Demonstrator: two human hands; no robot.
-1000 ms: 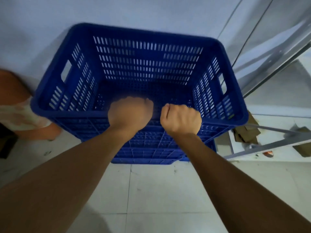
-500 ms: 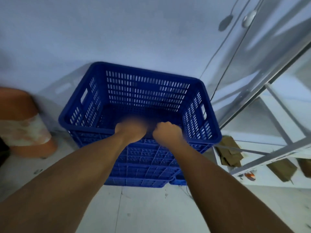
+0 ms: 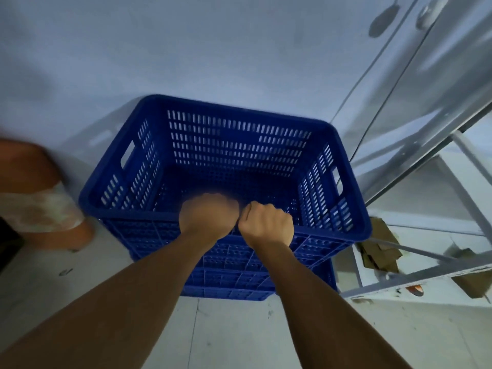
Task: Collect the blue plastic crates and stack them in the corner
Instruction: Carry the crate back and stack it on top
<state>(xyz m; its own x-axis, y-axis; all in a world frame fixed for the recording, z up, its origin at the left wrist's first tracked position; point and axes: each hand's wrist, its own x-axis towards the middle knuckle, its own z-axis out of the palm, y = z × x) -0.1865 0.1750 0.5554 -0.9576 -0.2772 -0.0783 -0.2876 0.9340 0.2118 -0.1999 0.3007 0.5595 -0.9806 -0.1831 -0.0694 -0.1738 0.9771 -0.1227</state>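
Both fists, left hand (image 3: 209, 217) and right hand (image 3: 266, 225), clenched on the near rim of the top crate (image 3: 234, 145), seated on the corner stack, likely to tip forward if tugged.

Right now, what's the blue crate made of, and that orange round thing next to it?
The blue crate looks like moulded plastic: uniform blue, thin slotted walls, rounded rim, slight sheen. The orange pot left of it may be terracotta or plastic; matte, with a pale blotchy band. It's blurred, so that's a guess.
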